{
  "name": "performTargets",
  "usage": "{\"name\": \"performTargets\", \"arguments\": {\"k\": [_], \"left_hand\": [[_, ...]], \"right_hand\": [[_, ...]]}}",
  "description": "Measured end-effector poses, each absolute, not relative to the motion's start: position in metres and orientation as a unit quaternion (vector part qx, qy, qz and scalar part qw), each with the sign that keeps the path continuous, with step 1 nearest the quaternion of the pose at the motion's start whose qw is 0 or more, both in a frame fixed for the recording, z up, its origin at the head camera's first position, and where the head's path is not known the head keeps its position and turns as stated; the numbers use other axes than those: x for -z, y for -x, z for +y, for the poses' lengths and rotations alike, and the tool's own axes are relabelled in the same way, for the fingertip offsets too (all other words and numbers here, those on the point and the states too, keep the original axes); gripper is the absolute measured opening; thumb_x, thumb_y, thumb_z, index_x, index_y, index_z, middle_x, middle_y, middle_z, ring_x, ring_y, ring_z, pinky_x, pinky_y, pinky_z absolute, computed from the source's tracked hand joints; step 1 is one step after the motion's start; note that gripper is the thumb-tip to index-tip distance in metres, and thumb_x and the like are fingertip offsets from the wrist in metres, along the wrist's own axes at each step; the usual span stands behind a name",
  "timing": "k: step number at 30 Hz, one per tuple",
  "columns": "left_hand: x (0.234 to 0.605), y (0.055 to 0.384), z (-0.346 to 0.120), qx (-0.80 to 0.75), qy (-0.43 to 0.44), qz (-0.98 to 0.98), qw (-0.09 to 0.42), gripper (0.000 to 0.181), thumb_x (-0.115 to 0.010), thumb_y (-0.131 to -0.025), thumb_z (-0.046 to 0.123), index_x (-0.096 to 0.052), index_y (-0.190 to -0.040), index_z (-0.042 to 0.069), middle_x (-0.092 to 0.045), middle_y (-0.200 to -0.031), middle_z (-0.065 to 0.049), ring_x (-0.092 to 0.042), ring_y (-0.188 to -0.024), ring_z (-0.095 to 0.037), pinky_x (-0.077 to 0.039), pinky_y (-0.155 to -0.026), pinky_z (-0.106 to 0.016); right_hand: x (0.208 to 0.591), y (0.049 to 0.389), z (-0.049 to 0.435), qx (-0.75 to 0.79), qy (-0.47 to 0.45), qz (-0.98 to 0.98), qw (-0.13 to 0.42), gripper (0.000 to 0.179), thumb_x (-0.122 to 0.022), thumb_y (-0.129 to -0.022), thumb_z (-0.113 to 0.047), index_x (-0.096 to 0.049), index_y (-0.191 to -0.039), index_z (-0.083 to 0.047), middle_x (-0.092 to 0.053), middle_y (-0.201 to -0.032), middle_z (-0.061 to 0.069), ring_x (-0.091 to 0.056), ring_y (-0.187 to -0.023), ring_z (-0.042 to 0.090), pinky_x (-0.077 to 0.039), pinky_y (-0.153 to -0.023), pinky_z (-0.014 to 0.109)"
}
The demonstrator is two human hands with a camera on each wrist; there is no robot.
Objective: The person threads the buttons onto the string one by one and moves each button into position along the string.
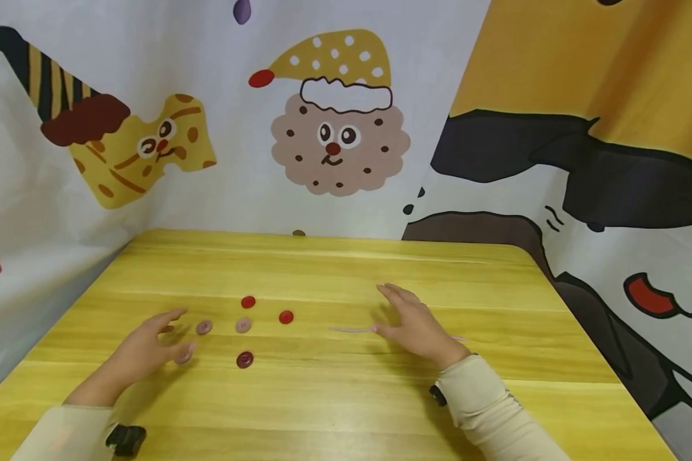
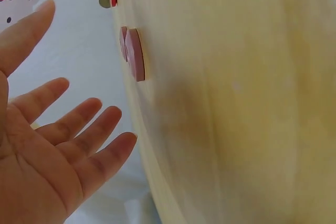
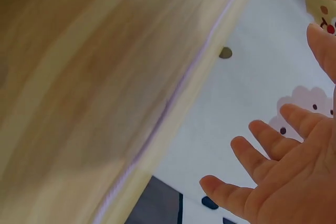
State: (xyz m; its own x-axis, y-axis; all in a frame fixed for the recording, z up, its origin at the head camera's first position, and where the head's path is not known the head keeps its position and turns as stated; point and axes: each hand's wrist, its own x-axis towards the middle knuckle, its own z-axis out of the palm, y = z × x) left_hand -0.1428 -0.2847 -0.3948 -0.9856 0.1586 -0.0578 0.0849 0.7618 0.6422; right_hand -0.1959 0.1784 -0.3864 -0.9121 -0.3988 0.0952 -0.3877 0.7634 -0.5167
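Note:
In the head view my left hand (image 1: 141,352) hovers over the left of the table, fingers spread and holding nothing. Under its thumb tip lies a pink button (image 1: 182,357), partly covered. Just beyond its fingers are a mauve button (image 1: 204,327) and another pink button (image 1: 243,325). Two bright red buttons (image 1: 248,301) (image 1: 286,317) and a dark red button (image 1: 245,359) lie farther right. My right hand (image 1: 418,325), spread and empty, is above a thin lilac cord (image 1: 350,330), hiding its middle. The right wrist view shows that cord (image 3: 168,106) stretched along the wood, apart from the fingers.
The wooden table (image 1: 334,403) has rounded far corners. Behind it hangs a white cloth (image 1: 230,205) printed with cartoon figures. A dark wrist device (image 1: 127,440) sits at the left cuff, another (image 1: 438,395) at the right.

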Motion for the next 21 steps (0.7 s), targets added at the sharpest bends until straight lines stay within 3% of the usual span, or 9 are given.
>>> {"name": "performTargets", "arguments": {"k": [10,21], "left_hand": [[0.398,0.146,-0.288,-0.332,-0.092,0.936,0.071,0.078,-0.076,-0.084,0.028,-0.039,-0.137,-0.015,-0.044,-0.131,-0.040,-0.049,-0.112,-0.056,-0.050,-0.081,-0.057],[0.399,0.149,-0.290,-0.313,-0.102,0.941,0.080,0.071,-0.080,-0.080,0.022,-0.047,-0.129,-0.017,-0.057,-0.117,-0.035,-0.057,-0.102,-0.046,-0.051,-0.081,-0.054]], "right_hand": [[0.387,0.198,0.154,0.266,0.223,0.938,0.017,0.068,-0.073,-0.087,-0.034,-0.045,-0.144,-0.012,-0.045,-0.145,0.011,-0.036,-0.137,0.034,-0.030,-0.108,0.058],[0.384,0.203,0.134,0.267,0.221,0.937,0.053,0.062,-0.072,-0.088,-0.032,-0.048,-0.142,-0.013,-0.049,-0.143,0.010,-0.041,-0.134,0.032,-0.036,-0.107,0.050]]}}
